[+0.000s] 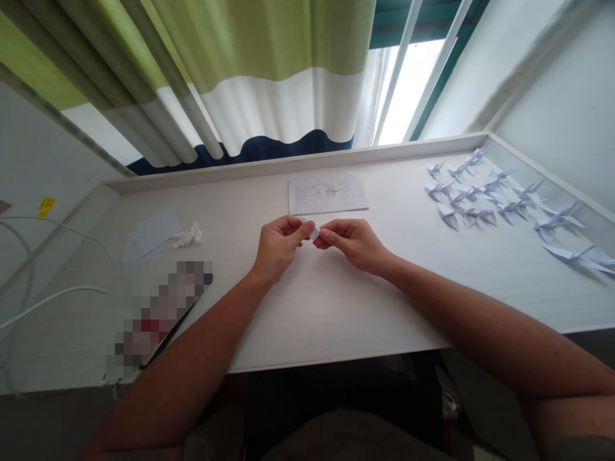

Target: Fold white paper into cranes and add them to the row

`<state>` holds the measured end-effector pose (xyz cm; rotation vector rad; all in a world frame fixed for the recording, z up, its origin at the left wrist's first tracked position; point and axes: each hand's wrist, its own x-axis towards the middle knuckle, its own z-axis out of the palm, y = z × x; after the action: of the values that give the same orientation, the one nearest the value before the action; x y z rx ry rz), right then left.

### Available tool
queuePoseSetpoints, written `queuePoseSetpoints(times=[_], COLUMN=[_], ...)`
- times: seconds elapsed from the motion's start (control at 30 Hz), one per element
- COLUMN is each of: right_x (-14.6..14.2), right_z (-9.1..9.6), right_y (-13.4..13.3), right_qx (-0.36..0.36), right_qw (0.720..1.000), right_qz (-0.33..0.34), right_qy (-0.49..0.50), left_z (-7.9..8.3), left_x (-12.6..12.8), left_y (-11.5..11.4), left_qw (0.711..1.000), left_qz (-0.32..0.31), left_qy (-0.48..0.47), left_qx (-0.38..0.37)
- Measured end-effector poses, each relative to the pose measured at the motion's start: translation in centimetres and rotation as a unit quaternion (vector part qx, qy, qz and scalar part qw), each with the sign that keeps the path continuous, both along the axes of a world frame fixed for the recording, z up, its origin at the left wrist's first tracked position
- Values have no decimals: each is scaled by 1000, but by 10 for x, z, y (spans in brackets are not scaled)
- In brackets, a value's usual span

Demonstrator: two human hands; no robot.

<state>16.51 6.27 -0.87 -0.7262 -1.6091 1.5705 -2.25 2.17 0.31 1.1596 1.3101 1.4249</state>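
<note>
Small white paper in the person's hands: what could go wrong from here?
The small white paper is pinched by both the left hand and the right hand, so uneven pulling might tear or miscrease it. The folded paper shapes sit close together beyond the right arm; a careless sweep could scatter them.

Daylight is being poured through the window (416,83) at far right, its glass burnt to white! The curtain (288,41) is lit from behind, a soft sheen is spread over the table (331,314), and the space below is sunk in shadow. Edges are stretched; at near left, a patch (163,314) is pixelated.
</note>
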Motion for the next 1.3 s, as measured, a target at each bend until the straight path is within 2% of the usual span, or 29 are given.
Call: queuePoseSetpoints(times=[0.23, 0.47, 0.63, 0.83, 1.0, 1.13, 1.23, 1.3], right_x=[1, 1, 0, -2, 0, 3, 5, 6], right_z=[-1, 3, 4, 1, 1, 4, 5, 5], right_y=[0, -2, -3, -11, -15, -14, -12, -11], right_qx=[28, 40, 59, 140, 216, 306, 337, 349], right_qw=[999, 999, 994, 983, 966, 941, 931, 926], right_qz=[2, -30, -80, -115, -136, -128, -117, -114], right_qy=[34, 22, 37, -5, -38, -63, -79, -87], left_z=[3, 5, 5, 0, 1, 5, 10, 12], left_x=[0, -1, 1, 4, 3, -2, -5, -5], left_y=[-1, -3, -5, -4, -5, -6, -8, -9], left_qw=[997, 996, 996, 996, 994, 982, 970, 969], left_qz=[-25, -46, -87, -46, -42, -27, -21, -22], left_qy=[-75, -80, -19, 16, 30, 136, 185, 199], left_qx=[-11, -6, 7, 73, 100, 128, 155, 142])
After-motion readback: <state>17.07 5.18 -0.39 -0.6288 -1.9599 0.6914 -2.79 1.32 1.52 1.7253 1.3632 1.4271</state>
